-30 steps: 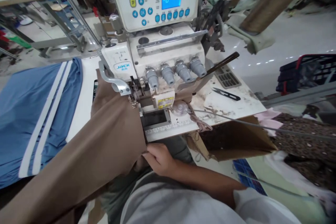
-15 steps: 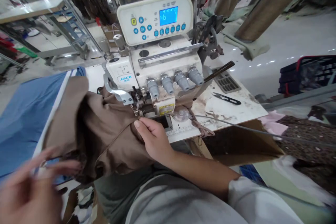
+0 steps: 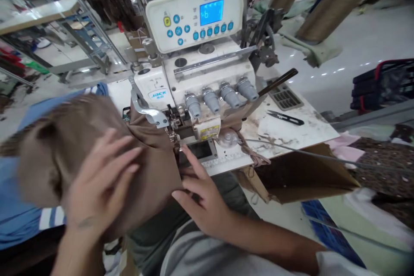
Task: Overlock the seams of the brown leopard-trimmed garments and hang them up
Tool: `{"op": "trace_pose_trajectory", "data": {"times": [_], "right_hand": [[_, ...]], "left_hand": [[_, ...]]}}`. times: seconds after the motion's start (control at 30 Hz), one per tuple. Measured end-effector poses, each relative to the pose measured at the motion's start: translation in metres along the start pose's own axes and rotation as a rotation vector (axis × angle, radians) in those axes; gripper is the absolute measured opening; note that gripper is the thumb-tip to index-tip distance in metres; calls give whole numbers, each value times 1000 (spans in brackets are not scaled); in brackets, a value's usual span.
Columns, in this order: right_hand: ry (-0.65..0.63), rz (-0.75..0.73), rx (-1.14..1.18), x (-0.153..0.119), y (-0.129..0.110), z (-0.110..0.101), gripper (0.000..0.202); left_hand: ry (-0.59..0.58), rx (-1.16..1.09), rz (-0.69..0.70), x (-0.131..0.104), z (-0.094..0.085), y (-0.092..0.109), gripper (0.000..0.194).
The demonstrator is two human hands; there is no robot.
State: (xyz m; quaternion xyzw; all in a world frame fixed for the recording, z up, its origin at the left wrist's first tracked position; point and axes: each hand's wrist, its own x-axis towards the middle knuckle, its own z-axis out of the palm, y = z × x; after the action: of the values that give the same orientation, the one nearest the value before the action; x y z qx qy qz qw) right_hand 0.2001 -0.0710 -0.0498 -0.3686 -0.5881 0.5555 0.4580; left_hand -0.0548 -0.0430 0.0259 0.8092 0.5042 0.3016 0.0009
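Tabletop [image 3: 312, 131] part-hidden — brown cloth [image 3: 157, 177] blurry

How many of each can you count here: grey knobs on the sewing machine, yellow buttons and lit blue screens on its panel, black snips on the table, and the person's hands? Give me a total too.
Grey knobs: 4
Yellow button: 1
Lit blue screen: 1
Black snips: 1
Hands, left hand and right hand: 2
Total: 9

A stained white table [image 3: 310, 133] carried a sewing machine [image 3: 210, 71]. Black snips [image 3: 286, 117] lay to its right; at its left, brown cloth [image 3: 158, 170] lay partly on the table, near a phone [image 3: 126, 114] and blue cloth [image 3: 13, 200].
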Motion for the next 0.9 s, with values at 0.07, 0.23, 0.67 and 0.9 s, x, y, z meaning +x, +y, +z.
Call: {"op": "trace_pose_trajectory", "data": {"times": [0.07,0.23,0.67,0.9], "right_hand": [[38,22,32,-1,16,4,19],[-188,-97,-87,30,37,-14,24],[-222,-349,-155,37,56,-26,49],[-145,-372,-200,33,57,-25,55]], "left_hand": [[-24,15,86,16,30,12,43],[54,20,127,28,65,16,15],[-43,92,314,32,59,21,40],[-47,141,80,-14,61,22,49]]}}
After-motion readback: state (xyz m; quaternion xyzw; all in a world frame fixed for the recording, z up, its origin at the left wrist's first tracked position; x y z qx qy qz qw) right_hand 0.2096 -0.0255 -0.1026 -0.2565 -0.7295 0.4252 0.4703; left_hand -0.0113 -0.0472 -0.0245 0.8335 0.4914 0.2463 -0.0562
